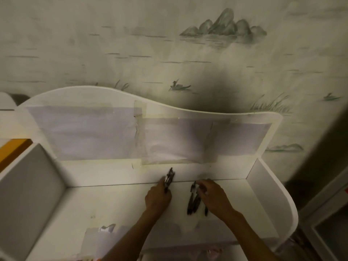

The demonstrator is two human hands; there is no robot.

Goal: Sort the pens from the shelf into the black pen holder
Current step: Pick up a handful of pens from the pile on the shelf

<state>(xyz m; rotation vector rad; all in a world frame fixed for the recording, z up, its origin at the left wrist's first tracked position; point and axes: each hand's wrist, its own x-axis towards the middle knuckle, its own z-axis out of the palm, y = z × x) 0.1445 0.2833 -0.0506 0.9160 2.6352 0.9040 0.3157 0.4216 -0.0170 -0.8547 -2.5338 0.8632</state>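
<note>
On the white shelf (116, 208) both my hands are at work near the back wall. My left hand (158, 197) grips a small bunch of dark pens (169, 178) whose ends stick up past my fingers. Just to the right, my right hand (214, 198) has its fingers curled on another bunch of dark pens (193, 201) that lies on the shelf surface. The black pen holder is not in view.
The shelf has a curved white back panel (131, 102) with paper sheets (84, 132) taped on, and side walls left (28, 185) and right (269, 194). Taped paper (98, 240) lies at the shelf's front. Painted wallpaper rises behind.
</note>
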